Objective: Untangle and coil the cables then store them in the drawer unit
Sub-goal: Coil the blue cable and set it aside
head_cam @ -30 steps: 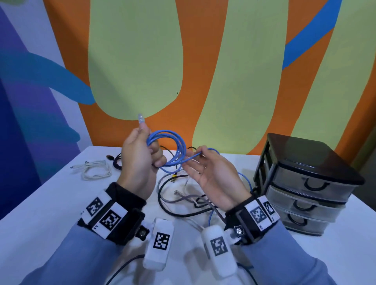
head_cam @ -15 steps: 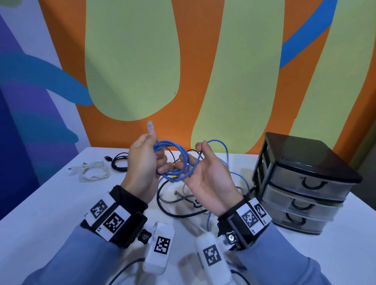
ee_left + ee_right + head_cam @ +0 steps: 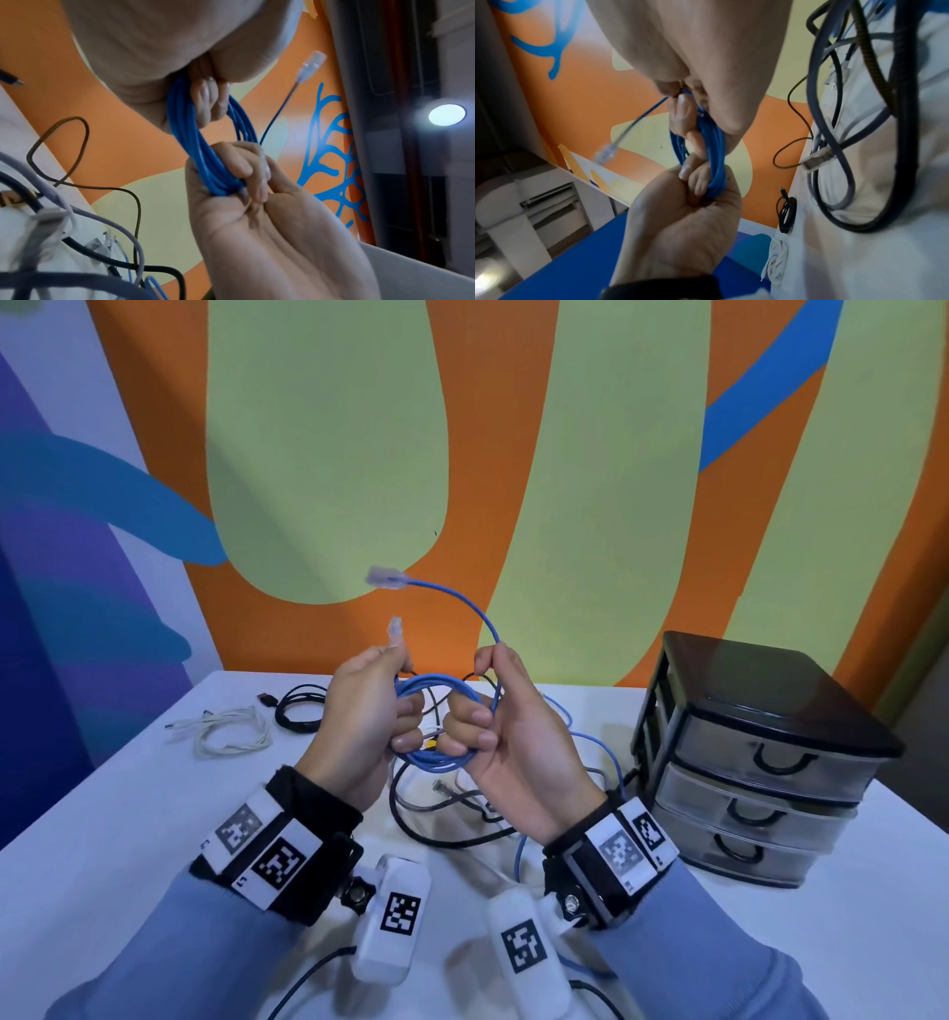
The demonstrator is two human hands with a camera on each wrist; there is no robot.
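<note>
A blue network cable [image 3: 436, 757] is wound into a small coil held between both hands above the table. My left hand [image 3: 369, 711] grips the coil's left side, and one clear plug [image 3: 395, 629] sticks up above its thumb. My right hand [image 3: 508, 726] grips the right side and pinches the free end, which arches up to a second clear plug [image 3: 387, 577]. The left wrist view shows the coil [image 3: 195, 146] running through both fists. In the right wrist view the coil [image 3: 713, 154] is also clamped. The black three-drawer unit [image 3: 760, 752] stands at the right, drawers closed.
A tangle of black, grey and blue cables [image 3: 447, 814] lies on the white table [image 3: 102, 839] under the hands. A coiled white cable [image 3: 231, 731] and a coiled black cable [image 3: 298, 711] lie at the back left. The painted wall stands behind.
The hands have risen and closed together on the blue coil. The cable's trailing end has come up off the table and now arches above the right hand with its plug in the air.
</note>
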